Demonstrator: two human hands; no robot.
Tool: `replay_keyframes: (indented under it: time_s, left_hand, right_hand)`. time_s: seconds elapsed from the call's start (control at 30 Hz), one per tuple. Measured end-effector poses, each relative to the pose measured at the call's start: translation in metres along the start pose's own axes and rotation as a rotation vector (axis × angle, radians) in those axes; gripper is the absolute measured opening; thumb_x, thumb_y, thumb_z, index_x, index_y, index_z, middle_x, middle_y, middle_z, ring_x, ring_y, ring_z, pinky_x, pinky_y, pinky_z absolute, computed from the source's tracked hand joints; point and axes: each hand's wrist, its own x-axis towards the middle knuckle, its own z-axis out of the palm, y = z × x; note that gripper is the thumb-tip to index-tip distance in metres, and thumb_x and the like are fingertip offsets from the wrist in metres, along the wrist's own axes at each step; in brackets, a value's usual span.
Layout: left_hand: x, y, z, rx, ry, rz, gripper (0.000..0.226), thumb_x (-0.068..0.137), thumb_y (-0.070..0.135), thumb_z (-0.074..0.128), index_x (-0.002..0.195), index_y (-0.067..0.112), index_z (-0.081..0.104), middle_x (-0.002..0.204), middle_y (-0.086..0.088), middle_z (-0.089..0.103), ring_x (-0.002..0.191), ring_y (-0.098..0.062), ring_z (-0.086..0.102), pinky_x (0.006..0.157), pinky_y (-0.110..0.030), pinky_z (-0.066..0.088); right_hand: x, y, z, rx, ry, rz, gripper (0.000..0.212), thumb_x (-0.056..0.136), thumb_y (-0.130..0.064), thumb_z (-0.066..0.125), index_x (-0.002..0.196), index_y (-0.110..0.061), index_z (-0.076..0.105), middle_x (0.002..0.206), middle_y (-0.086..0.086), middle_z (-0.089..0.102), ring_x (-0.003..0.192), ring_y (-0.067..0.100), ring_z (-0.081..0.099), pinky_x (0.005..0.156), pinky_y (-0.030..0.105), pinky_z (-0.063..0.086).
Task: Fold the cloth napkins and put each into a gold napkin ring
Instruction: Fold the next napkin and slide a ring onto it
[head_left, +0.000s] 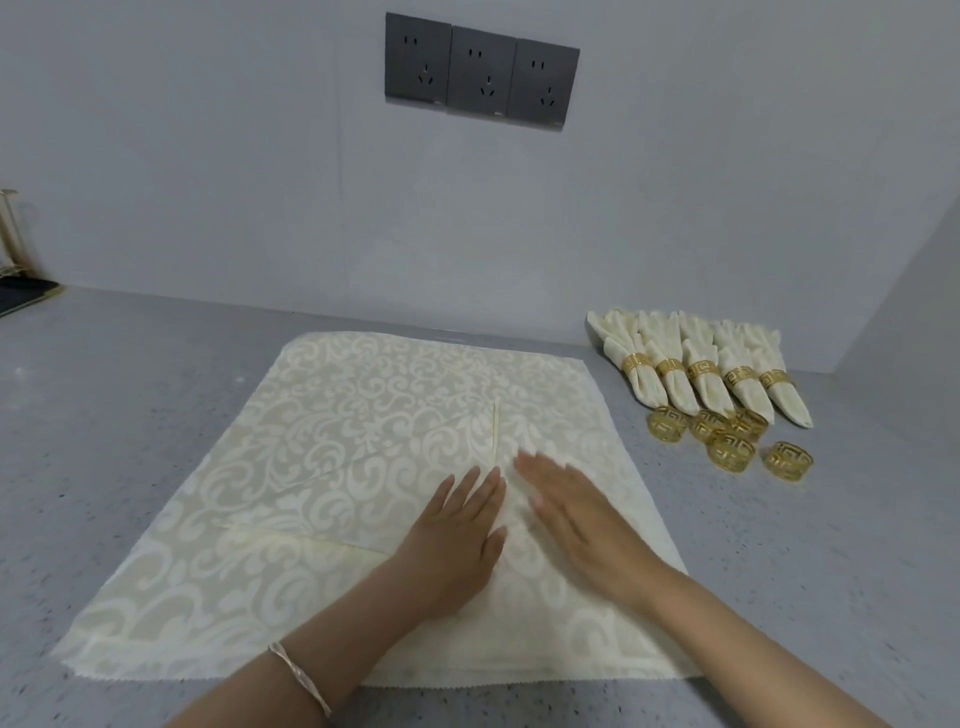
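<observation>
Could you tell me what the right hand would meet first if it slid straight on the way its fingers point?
The right hand points up-left across the cream damask cloth napkin. It would probably first meet the raised narrow fold ridge just beyond its fingertips, though depth is uncertain.

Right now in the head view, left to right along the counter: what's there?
Dark tray → spread napkin → left hand → right hand → loose gold rings, with ringed napkins right behind them.
</observation>
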Motion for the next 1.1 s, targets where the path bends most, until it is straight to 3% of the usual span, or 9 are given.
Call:
replay_keyframes:
  time_s: [0.07,0.2,0.63,0.77,0.83,0.9,0.93,1.0,1.1]
  left_hand:
    - [0.001,0.000,0.000,0.011,-0.024,-0.003,0.056,0.104,0.037,0.008,0.152,0.015,-0.010,0.159,0.003,-0.016,0.144,-0.010,-0.020,0.118,-0.033,-0.014]
    - [0.001,0.001,-0.001,-0.007,-0.058,-0.014,0.055,0.104,0.036,0.009,0.151,0.014,-0.010,0.160,0.002,-0.015,0.145,-0.009,-0.017,0.118,-0.032,-0.013]
    - [-0.001,0.001,-0.002,-0.054,-0.076,-0.032,0.056,0.104,0.036,0.012,0.152,0.014,-0.007,0.160,0.003,-0.011,0.146,-0.009,-0.014,0.119,-0.031,-0.010]
    - [0.001,-0.003,-0.008,-0.259,-0.046,-0.053,0.052,0.105,0.033,0.017,0.153,0.017,0.006,0.161,0.006,0.001,0.147,-0.007,-0.005,0.117,-0.025,-0.007]
    - [0.002,-0.004,-0.013,-0.370,-0.064,-0.063,0.048,0.106,0.025,0.012,0.153,0.015,0.011,0.161,0.004,0.005,0.147,-0.010,-0.001,0.115,-0.023,-0.004]
    - [0.004,-0.007,-0.016,-0.591,-0.074,-0.088,0.049,0.106,0.028,0.007,0.153,0.019,0.013,0.160,0.003,0.010,0.147,-0.010,0.001,0.113,-0.020,-0.005]
    - [0.004,-0.008,-0.019,-0.736,-0.092,-0.118,0.051,0.105,0.036,0.007,0.153,0.022,0.016,0.160,0.005,0.012,0.147,-0.010,0.002,0.113,-0.022,-0.006]
    - [0.004,-0.012,-0.026,-1.027,-0.118,-0.183,0.058,0.100,0.053,0.011,0.150,0.029,0.026,0.157,0.010,0.019,0.147,-0.010,0.006,0.119,-0.030,-0.002]
    - [0.002,-0.016,-0.035,-1.187,-0.134,-0.194,0.058,0.100,0.054,0.011,0.148,0.027,0.032,0.154,0.014,0.028,0.143,-0.005,0.020,0.113,-0.023,0.011]
  right_hand:
    - [-0.020,-0.002,0.007,-0.086,-0.154,-0.027,0.054,0.100,-0.047,0.017,0.151,-0.033,0.004,0.153,-0.027,-0.006,0.138,-0.013,-0.013,0.114,0.016,-0.013]
    - [-0.032,0.001,0.010,-0.200,-0.283,-0.024,0.056,0.100,-0.048,0.014,0.151,-0.032,-0.002,0.151,-0.027,-0.013,0.136,-0.013,-0.020,0.114,0.020,-0.016]
    - [0.004,0.062,-0.010,-0.321,-0.190,0.215,0.058,0.100,-0.045,0.012,0.151,-0.021,-0.005,0.158,-0.010,-0.010,0.138,-0.005,-0.016,0.113,0.019,-0.012]
    - [-0.004,0.033,0.001,-0.367,-0.111,0.078,0.071,0.089,-0.060,0.008,0.152,-0.027,0.013,0.158,-0.010,0.010,0.144,0.000,0.006,0.115,0.018,-0.005]
    - [-0.009,0.006,0.010,-0.353,-0.092,-0.050,0.064,0.093,-0.060,0.017,0.149,-0.031,0.022,0.155,-0.013,0.021,0.142,0.000,0.018,0.116,0.018,0.001]
    - [-0.013,-0.017,0.020,-0.285,-0.070,-0.150,0.054,0.096,-0.055,0.032,0.146,-0.034,0.032,0.151,-0.015,0.032,0.136,0.001,0.032,0.116,0.022,0.017]
    - [-0.012,-0.025,0.024,-0.263,-0.051,-0.184,0.051,0.095,-0.053,0.036,0.143,-0.034,0.037,0.149,-0.016,0.036,0.130,0.003,0.041,0.112,0.025,0.030]
    - [-0.010,-0.034,0.034,-0.279,-0.008,-0.218,0.046,0.091,-0.049,0.035,0.131,-0.034,0.053,0.146,-0.013,0.043,0.110,0.010,0.059,0.088,0.030,0.051]
    - [-0.003,-0.037,0.046,-0.362,0.112,-0.269,0.027,0.086,-0.038,0.049,0.097,-0.029,0.073,0.125,-0.005,0.062,0.064,0.013,0.067,0.051,0.025,0.052]
